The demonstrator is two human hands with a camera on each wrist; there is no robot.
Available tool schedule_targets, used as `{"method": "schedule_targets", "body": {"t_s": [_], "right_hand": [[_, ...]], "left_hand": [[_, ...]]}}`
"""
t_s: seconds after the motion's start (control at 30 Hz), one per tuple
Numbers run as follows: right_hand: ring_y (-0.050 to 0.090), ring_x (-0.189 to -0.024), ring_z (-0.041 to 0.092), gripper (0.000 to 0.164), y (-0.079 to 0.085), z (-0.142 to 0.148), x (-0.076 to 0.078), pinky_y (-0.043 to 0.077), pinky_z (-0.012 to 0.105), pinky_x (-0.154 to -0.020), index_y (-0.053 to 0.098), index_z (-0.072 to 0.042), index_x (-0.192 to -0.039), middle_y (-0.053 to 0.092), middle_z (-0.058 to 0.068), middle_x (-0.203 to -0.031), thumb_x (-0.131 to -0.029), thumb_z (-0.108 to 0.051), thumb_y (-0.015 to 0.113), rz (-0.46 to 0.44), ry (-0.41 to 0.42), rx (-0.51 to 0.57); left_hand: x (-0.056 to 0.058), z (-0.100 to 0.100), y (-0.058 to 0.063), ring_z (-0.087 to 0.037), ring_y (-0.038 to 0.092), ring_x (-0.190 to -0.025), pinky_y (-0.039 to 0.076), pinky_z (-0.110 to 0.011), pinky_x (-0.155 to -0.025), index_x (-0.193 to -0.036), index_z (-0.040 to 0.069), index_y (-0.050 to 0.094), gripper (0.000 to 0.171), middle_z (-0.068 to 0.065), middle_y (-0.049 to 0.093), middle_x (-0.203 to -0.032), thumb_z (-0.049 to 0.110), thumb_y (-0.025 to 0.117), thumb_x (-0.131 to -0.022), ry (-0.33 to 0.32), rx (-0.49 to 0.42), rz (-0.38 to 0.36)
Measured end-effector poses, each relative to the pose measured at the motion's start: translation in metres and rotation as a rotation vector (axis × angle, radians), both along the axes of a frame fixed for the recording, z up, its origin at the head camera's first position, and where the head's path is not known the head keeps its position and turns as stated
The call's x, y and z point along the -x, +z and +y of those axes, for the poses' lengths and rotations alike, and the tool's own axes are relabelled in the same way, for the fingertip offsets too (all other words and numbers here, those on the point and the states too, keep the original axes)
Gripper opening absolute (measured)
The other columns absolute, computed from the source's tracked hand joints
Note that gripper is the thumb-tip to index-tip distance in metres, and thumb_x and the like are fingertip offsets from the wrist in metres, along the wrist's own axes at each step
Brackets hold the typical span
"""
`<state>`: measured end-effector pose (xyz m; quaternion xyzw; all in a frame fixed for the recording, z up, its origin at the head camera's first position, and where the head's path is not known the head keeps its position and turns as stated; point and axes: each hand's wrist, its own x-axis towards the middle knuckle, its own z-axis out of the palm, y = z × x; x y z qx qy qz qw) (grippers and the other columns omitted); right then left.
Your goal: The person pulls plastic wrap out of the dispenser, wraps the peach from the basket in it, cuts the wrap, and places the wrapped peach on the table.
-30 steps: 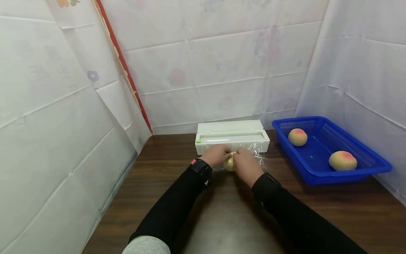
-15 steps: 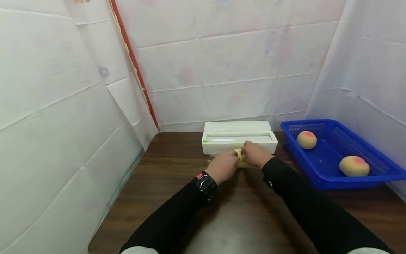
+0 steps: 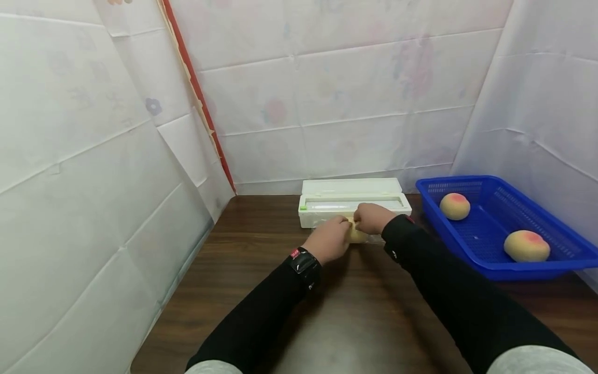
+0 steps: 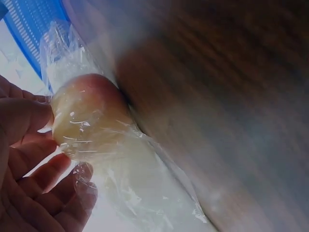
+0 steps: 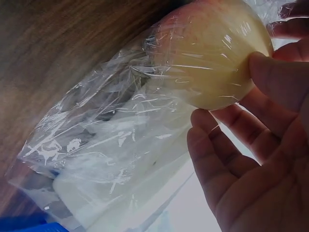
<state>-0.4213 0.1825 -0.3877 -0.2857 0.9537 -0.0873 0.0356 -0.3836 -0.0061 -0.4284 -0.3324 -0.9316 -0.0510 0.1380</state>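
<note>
- Holding the wrapped peach (image 3: 357,236) between left hand (image 3: 329,240) and right hand (image 3: 372,218), right of centre in the head view; touching from both sides, with neither hand nearer.
- Gripping narrowly on the left, bringing thumb and forefinger to the peach's edge; finding the peach just right of those fingertips in the left wrist view.
- Gripping wider on the right, pressing thumb to the near side, spreading fingers below and behind; finding the peach up and left of the palm in the right wrist view.
- Reading the peach as nearly round; not making out a long axis. Seeing loose clear film (image 5: 116,145) trailing toward lower left there.
- Working just in front of the white box (image 3: 310,218), limiting room toward the top of the head view.
- Noting the blue basket (image 3: 483,234) at right, bounding that side.
- Judging widest room over the dark tabletop (image 3: 257,291), toward lower centre and left.
</note>
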Motion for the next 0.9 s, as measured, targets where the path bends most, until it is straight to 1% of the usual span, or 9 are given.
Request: {"method": "schedule_targets", "body": {"t_s": [0.23, 0.3, 0.37, 0.43, 0.53, 0.63, 0.7, 0.8, 0.9], "right_hand": [[0.022, -0.059, 0.013, 0.044, 0.007, -0.001, 0.003, 0.024, 0.028, -0.059, 0.035, -0.02, -0.065, 0.024, -0.005, -0.065, -0.095, -0.001, 0.061, -0.062, -0.049, 0.003], [0.026, -0.059, 0.013, 0.042, 0.006, -0.002, 0.003, 0.026, 0.028, -0.059, 0.036, -0.019, -0.065, 0.028, -0.005, -0.064, -0.094, 0.0, 0.06, -0.062, -0.057, 0.002], [0.028, -0.059, 0.013, 0.04, 0.004, -0.004, 0.002, 0.028, 0.028, -0.059, 0.039, -0.019, -0.064, 0.031, -0.005, -0.064, -0.091, 0.0, 0.06, -0.059, -0.059, 0.011], [0.029, -0.06, 0.013, 0.038, 0.003, -0.007, 0.0, 0.028, 0.028, -0.06, 0.039, -0.019, -0.063, 0.032, -0.005, -0.065, -0.088, 0.001, 0.06, -0.052, -0.059, 0.021], [0.026, -0.06, 0.013, 0.038, 0.004, -0.011, -0.005, 0.027, 0.028, -0.06, 0.037, -0.019, -0.062, 0.028, -0.005, -0.064, -0.086, 0.001, 0.059, -0.029, -0.043, 0.022], [0.03, -0.06, 0.015, 0.034, 0.01, -0.015, -0.01, 0.03, 0.031, -0.061, 0.043, -0.016, -0.063, 0.032, -0.002, -0.064, -0.091, 0.0, 0.056, 0.0, -0.069, 0.022], [0.045, -0.064, 0.018, 0.027, 0.014, -0.019, -0.011, 0.041, 0.034, -0.064, 0.058, -0.011, -0.071, 0.048, 0.002, -0.069, -0.095, 0.0, 0.054, 0.064, -0.116, 0.025], [0.069, -0.091, 0.028, 0.027, 0.019, -0.03, -0.01, 0.057, 0.043, -0.084, 0.076, -0.003, -0.103, 0.072, 0.014, -0.099, -0.101, 0.0, 0.05, 0.154, -0.169, 0.052], [0.07, -0.114, 0.035, 0.034, 0.021, -0.046, -0.005, 0.057, 0.049, -0.101, 0.074, -0.001, -0.125, 0.073, 0.019, -0.122, -0.104, 0.001, 0.048, 0.202, -0.156, 0.067]], "left_hand": [[0.01, 0.0, 0.006, -0.018, 0.07, -0.119, 0.059, -0.033, -0.1, -0.133, 0.009, 0.069, 0.036, -0.006, 0.067, -0.138, 0.022, 0.069, -0.099, 0.014, -0.044, -0.083], [0.014, -0.005, 0.01, -0.019, 0.07, -0.12, 0.059, -0.035, -0.101, -0.131, 0.01, 0.071, 0.033, -0.005, 0.07, -0.135, 0.022, 0.068, -0.101, 0.005, -0.093, -0.114], [0.021, -0.014, 0.011, -0.021, 0.069, -0.122, 0.057, -0.038, -0.103, -0.129, 0.012, 0.074, 0.03, -0.004, 0.073, -0.132, 0.023, 0.065, -0.103, 0.027, -0.17, -0.115], [0.032, -0.028, 0.011, -0.027, 0.068, -0.123, 0.056, -0.041, -0.105, -0.125, 0.013, 0.076, 0.028, -0.006, 0.074, -0.128, 0.022, 0.065, -0.102, 0.085, -0.282, -0.074], [0.048, -0.052, 0.005, -0.037, 0.064, -0.126, 0.053, -0.049, -0.109, -0.129, 0.013, 0.074, 0.032, -0.013, 0.069, -0.133, 0.023, 0.069, -0.099, 0.266, -0.458, -0.028], [0.059, -0.072, -0.004, -0.041, 0.059, -0.131, 0.052, -0.052, -0.108, -0.143, 0.013, 0.064, 0.049, -0.018, 0.059, -0.143, 0.028, 0.075, -0.098, 0.415, -0.577, -0.119], [0.064, -0.081, -0.01, -0.04, 0.057, -0.137, 0.051, -0.052, -0.109, -0.151, 0.012, 0.057, 0.06, -0.018, 0.054, -0.151, 0.034, 0.077, -0.099, 0.444, -0.625, -0.216], [0.071, -0.087, -0.018, -0.038, 0.055, -0.141, 0.05, -0.051, -0.112, -0.155, 0.011, 0.053, 0.068, -0.018, 0.053, -0.156, 0.04, 0.078, -0.098, 0.419, -0.675, -0.321], [0.076, -0.085, -0.022, -0.036, 0.056, -0.142, 0.049, -0.05, -0.114, -0.153, 0.009, 0.055, 0.068, -0.018, 0.056, -0.155, 0.043, 0.077, -0.098, 0.387, -0.681, -0.337]]}}
